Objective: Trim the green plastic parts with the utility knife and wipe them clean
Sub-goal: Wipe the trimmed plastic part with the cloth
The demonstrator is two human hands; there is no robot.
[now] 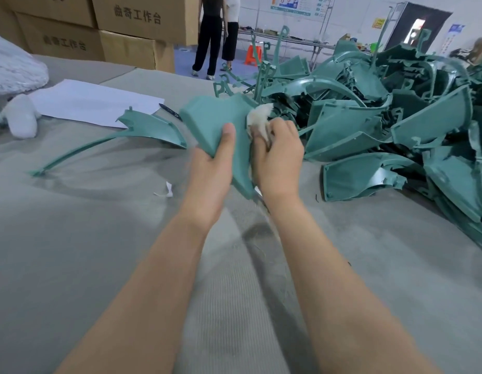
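Left grip (215, 168) is clamped on a curved teal-green plastic shell (207, 117): thumb flat over its smooth outer face, fingers behind it and out of view. The shell is up off the tabletop at centre of view, broad end tilted away from me. Right grip (277, 155) is closed round a wadded off-white rag (258, 117), pressing it on the shell's right edge. My read: this piece is at the wipe step. No knife in either grip. Can't tell from here whether its edges are fully trimmed.

Outward, left: one green fin-shaped plastic part with a long thin runner (150, 125) lies alone on the grey fabric-covered tabletop (99, 238), just beside the shell. It could be a finished piece set aside or the next one up, can't tell. Beyond it a slim dark tool (168, 109) lies at the edge of a white paper sheet (94, 103). Probably the utility knife, too small to confirm. A small white scrap (167, 191) lies near my left wrist.

Right: a big heap of matching green plastic parts (383, 117), many with runners and tabs sticking up, so apparently untrimmed.

Judgement: early in the job. One piece in wipe, at most one done in view, the heap left to trim and wipe.
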